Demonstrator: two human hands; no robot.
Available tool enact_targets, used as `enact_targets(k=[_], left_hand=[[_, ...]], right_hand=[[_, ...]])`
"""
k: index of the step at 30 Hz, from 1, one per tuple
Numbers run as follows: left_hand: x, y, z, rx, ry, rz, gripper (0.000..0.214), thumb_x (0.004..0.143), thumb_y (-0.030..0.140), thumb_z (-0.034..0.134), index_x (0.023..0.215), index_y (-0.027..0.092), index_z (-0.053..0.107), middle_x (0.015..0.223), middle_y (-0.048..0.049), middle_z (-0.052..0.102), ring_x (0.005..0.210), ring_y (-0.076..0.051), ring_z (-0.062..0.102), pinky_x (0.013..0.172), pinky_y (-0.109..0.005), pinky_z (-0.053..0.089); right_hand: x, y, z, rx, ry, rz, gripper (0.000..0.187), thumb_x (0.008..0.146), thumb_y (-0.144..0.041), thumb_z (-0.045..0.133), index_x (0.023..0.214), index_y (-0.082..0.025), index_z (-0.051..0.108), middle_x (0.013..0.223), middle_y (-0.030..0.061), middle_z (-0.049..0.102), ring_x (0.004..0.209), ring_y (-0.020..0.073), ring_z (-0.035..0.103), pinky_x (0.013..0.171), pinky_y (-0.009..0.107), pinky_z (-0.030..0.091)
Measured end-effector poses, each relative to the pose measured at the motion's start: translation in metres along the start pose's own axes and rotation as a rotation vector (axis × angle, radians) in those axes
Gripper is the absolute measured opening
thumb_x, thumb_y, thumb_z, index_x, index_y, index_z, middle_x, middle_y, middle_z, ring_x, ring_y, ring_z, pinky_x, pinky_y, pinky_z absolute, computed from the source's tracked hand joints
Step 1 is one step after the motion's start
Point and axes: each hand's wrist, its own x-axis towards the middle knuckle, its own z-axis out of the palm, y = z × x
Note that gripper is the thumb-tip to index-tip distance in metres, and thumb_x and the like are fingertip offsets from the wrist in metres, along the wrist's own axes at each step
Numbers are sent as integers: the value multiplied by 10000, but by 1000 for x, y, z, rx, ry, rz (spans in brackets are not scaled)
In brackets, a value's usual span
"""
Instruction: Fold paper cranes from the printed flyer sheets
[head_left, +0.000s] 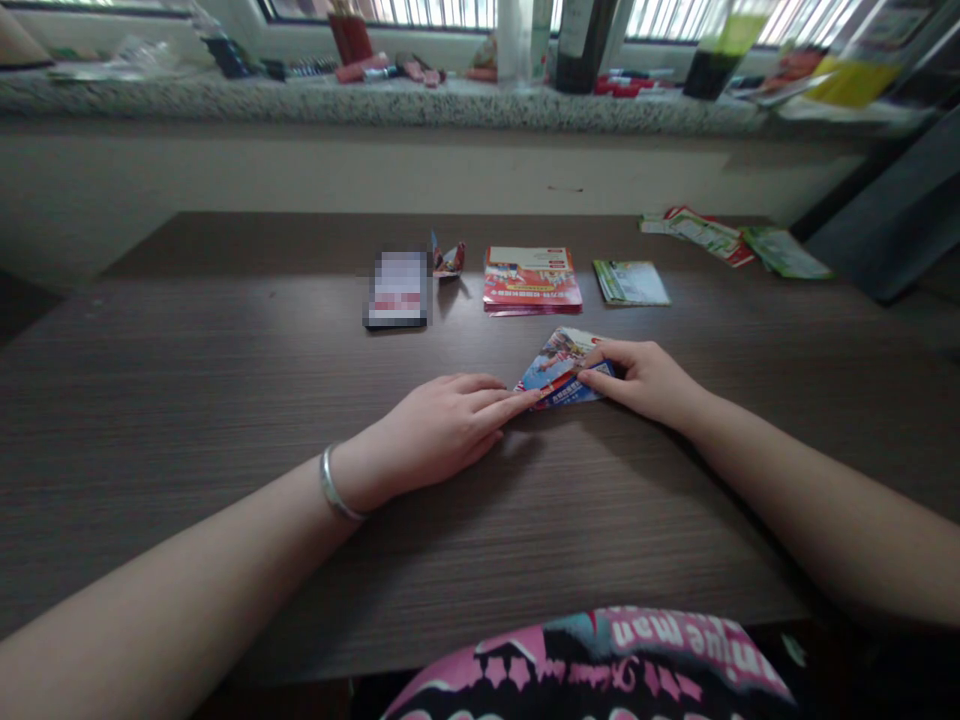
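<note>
A folded sheet of printed paper (553,362), blue and red with pictures, lies on the table in front of me. It has a pointed corner at its left. My left hand (450,425) is stretched out flat from the left, its index fingertip pressing near that corner. At the paper's right end, my right hand (649,380) grips it between thumb and fingers. The fingers partly cover that end.
Behind the paper lie a stack of red printed sheets (531,282), a small green-and-white stack (631,283), a blurred-out phone-like device (397,290) and a small folded paper figure (450,261). Leaflets (712,237) lie at the back right. A cluttered stone windowsill (450,105) runs behind.
</note>
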Motion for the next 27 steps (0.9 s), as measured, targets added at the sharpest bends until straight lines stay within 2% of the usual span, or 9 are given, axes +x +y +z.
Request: enact_targets(k=[6, 10, 14, 19, 27], left_hand=[[3, 3, 3, 36, 9, 25, 436, 941, 195, 452, 1375, 152, 476, 1245, -129, 631, 1129, -243, 590, 924, -402, 535], [4, 5, 3, 53, 14, 17, 413, 951, 198, 442, 1357, 147, 496, 1234, -132, 632, 1112, -235, 595, 924, -392, 530], [4, 5, 3, 54, 28, 17, 401, 952, 203, 438, 1342, 140, 510, 1226, -129, 635, 1106, -235, 600, 932, -393, 524], [4, 5, 2, 43, 3, 2, 428, 962, 219, 419, 1380, 142, 469, 1242, -116, 626, 1101, -235, 594, 941, -391, 521], [5, 7, 2, 6, -6, -30, 377, 951, 190, 431, 1309, 156, 543, 1225, -111, 625, 1118, -231, 578, 976, -401, 507]], right_hand=[[2, -4, 2, -49, 16, 78, 237, 826, -410, 602, 846, -193, 695, 764, 26, 694, 648, 154, 569, 590, 260, 394], [4, -3, 3, -100, 31, 143, 259, 802, -457, 630, 746, -203, 630, 612, -16, 585, 541, 127, 472, 506, 249, 316], [6, 0, 5, -176, 52, 169, 336, 783, -498, 652, 653, -213, 532, 568, -31, 515, 524, 121, 430, 493, 251, 274], [7, -1, 5, -278, 6, 138, 256, 832, -435, 611, 716, -215, 551, 644, -9, 574, 562, 135, 467, 528, 262, 283], [10, -2, 5, -375, -14, 106, 259, 858, -449, 579, 741, -218, 561, 689, 23, 629, 592, 171, 529, 550, 283, 315]])
